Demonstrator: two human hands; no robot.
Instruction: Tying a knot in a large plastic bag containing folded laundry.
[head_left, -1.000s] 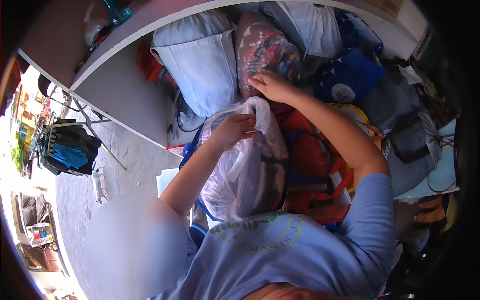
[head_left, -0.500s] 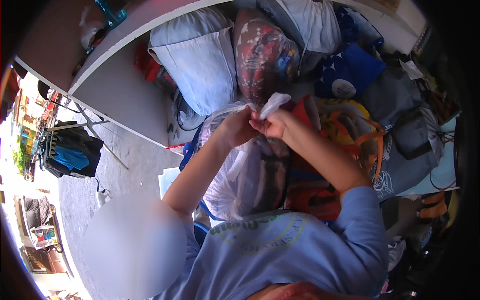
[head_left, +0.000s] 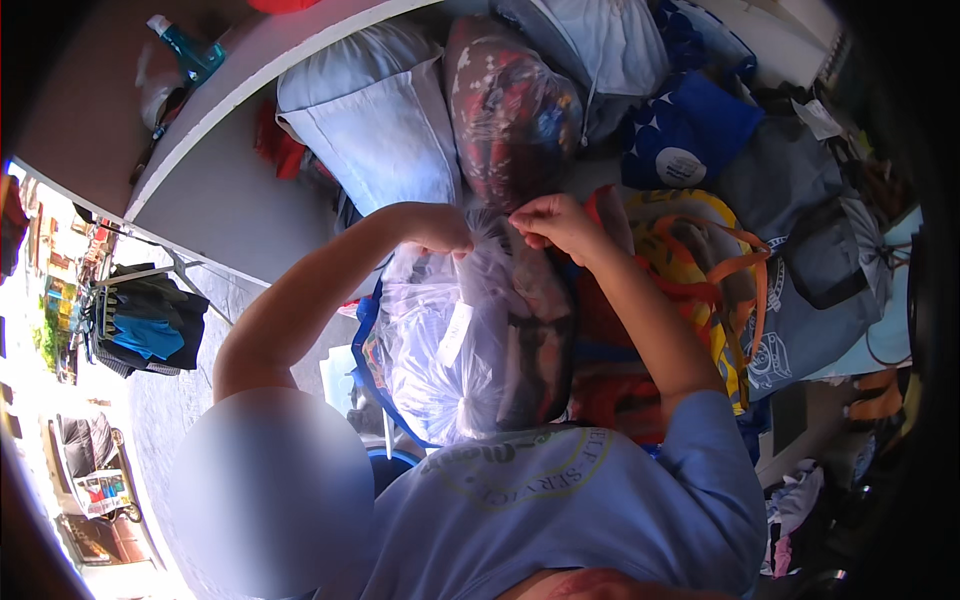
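Note:
A clear plastic bag [head_left: 425, 330] packed with whitish cloth stands in front of me, a white paper tag on its side. Its top is gathered into a crumpled neck [head_left: 488, 228]. My left hand [head_left: 440, 230] is closed on the plastic at the left of this neck, knuckles up. On the other side my right hand [head_left: 560, 224] pinches a bit of the plastic between thumb and fingertips; the exact end it grips is hard to make out. A blue-edged carrier bag [head_left: 366, 340] surrounds the left side of the clear bag. Dark patterned cloth [head_left: 540, 350] lies against its right.
On the shelf [head_left: 240, 200] behind sit a pale blue fabric bag [head_left: 375, 130], a plastic bag of reddish clothes [head_left: 505, 110] and a blue bag [head_left: 690, 135]. At right are a yellow bag with orange handles [head_left: 690, 240] and grey bags [head_left: 800, 260]. Clothes hang [head_left: 150, 320] at left.
My hands were together at the bag's neck and have drawn apart, the left one moving left with its elbow out. The white twist of plastic above my right hand no longer shows.

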